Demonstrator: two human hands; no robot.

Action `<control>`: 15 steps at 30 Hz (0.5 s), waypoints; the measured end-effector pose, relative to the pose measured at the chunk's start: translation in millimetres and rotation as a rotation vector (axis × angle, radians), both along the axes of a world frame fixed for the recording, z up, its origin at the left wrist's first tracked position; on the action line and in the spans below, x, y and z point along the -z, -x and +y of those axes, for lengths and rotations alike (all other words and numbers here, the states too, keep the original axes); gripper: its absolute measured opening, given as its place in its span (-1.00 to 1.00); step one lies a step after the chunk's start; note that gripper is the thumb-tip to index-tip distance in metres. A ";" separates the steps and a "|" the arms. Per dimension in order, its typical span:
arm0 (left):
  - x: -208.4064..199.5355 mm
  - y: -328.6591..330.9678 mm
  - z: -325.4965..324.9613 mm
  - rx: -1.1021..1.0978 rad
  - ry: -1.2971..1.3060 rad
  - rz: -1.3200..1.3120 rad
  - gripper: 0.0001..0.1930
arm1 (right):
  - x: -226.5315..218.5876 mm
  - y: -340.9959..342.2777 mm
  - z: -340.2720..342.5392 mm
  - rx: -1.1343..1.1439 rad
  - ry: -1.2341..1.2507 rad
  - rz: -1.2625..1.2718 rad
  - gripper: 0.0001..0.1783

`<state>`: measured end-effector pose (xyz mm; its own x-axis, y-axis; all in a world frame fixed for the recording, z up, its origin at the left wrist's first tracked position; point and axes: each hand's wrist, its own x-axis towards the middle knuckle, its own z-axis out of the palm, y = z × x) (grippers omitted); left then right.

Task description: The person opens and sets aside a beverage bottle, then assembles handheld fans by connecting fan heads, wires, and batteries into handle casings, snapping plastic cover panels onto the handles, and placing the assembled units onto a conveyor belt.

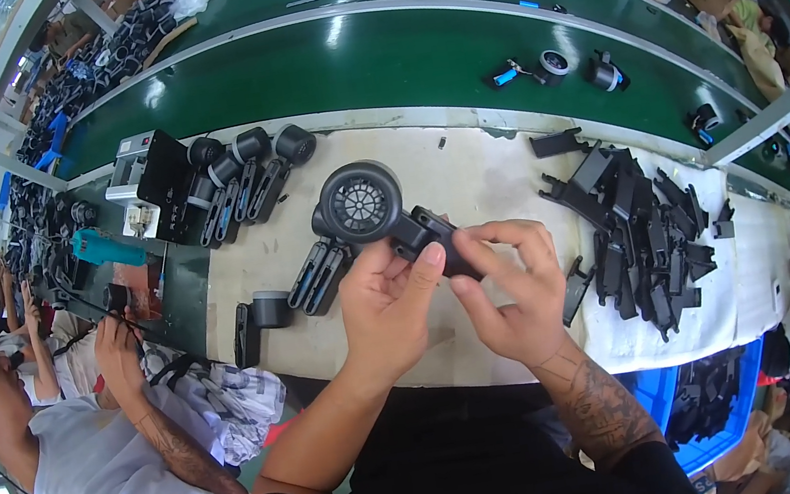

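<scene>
Head view: both hands' fingers [428, 254] grip a black round-headed hair dryer [380, 211] by its handle.

Handle of the black hair dryer body [380, 211] mostly covered by the left hand [388, 304] and right hand [512, 291], so the small part pinched between the fingertips too hidden to make out. At nine o'clock, small dark item in the co-worker's hand [116, 342] too small to identify; at four o'clock, blue crate [710, 405] of black parts half hidden under the table edge. At eleven o'clock, rows of dark parts [47, 144] blurred toward the rim.
</scene>
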<state>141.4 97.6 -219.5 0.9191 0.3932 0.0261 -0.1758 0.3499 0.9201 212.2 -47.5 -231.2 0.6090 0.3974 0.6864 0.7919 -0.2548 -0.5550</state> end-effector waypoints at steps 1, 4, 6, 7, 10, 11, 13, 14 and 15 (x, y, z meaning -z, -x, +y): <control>-1.6 2.5 2.4 -0.013 -0.039 0.018 -0.65 | 0.0 0.3 -1.4 -0.023 -0.089 0.169 -0.41; -1.9 13.1 12.6 0.058 0.075 0.013 -0.65 | 3.2 -6.0 -16.5 -0.279 -0.116 0.603 -0.66; 7.1 16.6 13.8 0.071 0.123 -0.023 -0.68 | 11.3 0.6 -18.5 -0.434 -0.001 0.690 -0.70; 12.9 18.2 18.2 0.096 0.137 0.012 -0.68 | 19.3 12.5 -13.5 -0.377 -0.055 0.848 -0.70; 14.2 18.0 37.6 0.098 -0.006 0.086 -0.68 | 41.6 23.6 -0.8 -0.353 -0.097 1.000 -0.66; 14.7 18.5 47.6 0.087 -0.153 0.133 -0.67 | 35.2 20.7 3.4 -0.421 -0.027 1.135 -0.65; 14.2 20.3 85.6 0.040 -0.308 0.197 -0.74 | 32.8 10.0 2.4 -0.465 0.156 1.060 -0.63; 11.9 18.5 105.6 -0.035 -0.404 0.235 -0.79 | 31.8 -1.2 -1.8 -0.432 0.193 0.980 -0.64; 2.3 16.9 126.6 -0.102 -0.731 0.368 -0.77 | 29.0 -15.6 -6.1 -0.400 0.229 0.899 -0.66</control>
